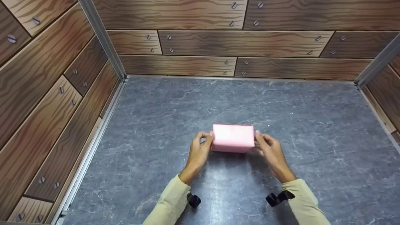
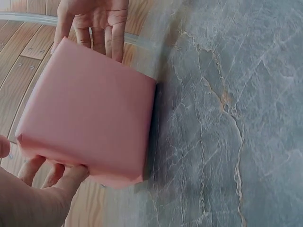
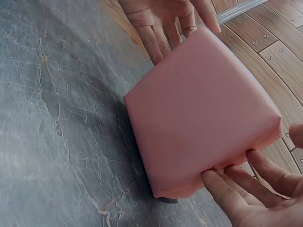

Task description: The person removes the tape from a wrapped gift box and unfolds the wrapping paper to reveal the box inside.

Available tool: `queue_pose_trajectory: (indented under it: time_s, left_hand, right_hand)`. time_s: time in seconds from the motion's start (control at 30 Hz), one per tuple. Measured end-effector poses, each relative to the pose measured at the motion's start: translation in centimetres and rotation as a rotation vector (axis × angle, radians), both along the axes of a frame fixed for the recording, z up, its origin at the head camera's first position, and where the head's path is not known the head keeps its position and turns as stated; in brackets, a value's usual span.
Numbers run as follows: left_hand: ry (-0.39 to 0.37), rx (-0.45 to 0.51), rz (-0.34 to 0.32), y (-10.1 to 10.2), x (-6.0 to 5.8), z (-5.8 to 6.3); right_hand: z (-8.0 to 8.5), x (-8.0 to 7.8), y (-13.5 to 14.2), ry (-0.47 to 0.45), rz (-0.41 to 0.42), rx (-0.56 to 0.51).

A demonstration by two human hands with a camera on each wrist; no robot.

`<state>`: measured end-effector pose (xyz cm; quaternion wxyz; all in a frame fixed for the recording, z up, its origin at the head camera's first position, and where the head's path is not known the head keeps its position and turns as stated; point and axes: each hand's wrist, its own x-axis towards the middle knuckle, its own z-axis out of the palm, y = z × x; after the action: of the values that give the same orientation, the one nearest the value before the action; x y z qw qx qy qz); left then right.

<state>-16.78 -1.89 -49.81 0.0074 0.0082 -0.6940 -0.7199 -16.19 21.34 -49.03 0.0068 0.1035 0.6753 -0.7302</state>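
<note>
A pink box with a smooth, paper-like covering is held between both hands, close over the grey marbled surface. My left hand holds its left end; in the left wrist view the fingertips press on the end face. At the opposite end, my right hand grips the box the same way, fingers against the end face and the thumb near the upper edge. The box's underside is hidden in the head view.
Wood-plank-patterned walls enclose the grey marbled surface at the back, left and right. Metal strips run along the wall edges. Each sleeved forearm wears a dark wrist camera.
</note>
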Motion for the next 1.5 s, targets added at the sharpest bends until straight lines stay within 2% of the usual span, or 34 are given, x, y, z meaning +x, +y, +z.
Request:
queue_pose_trajectory:
  time_s: [0.3,0.53,0.7,0.9,1.07,1.23,1.5]
  left_hand:
    - [-0.01,0.074,0.016,-0.1,0.1,-0.1]
    - [0.022,-0.029,0.076,0.0,0.3,-0.2]
    - [0.024,-0.067,0.092,-0.2,0.3,-0.6]
    - [0.066,-0.054,0.074,-0.5,0.5,-1.1]
    - [0.071,-0.072,0.047,-0.5,0.8,-1.6]
    - [0.071,-0.076,0.013,-0.5,0.9,-2.2]
    - [0.09,-0.083,0.001,-0.7,1.5,-2.8]
  right_hand:
    - [-0.2,0.2,0.0,-0.013,-0.021,0.005]
    - [-0.3,0.3,0.0,-0.01,-0.007,0.025]
    - [-0.5,0.6,-0.1,-0.002,0.008,0.045]
    - [-1.0,0.8,0.1,0.038,0.013,0.127]
    - [-1.7,0.9,0.3,0.045,0.03,0.208]
    - [-2.2,1.1,0.3,0.034,0.037,0.218]
    - [-2.6,1.2,0.3,0.019,0.058,0.204]
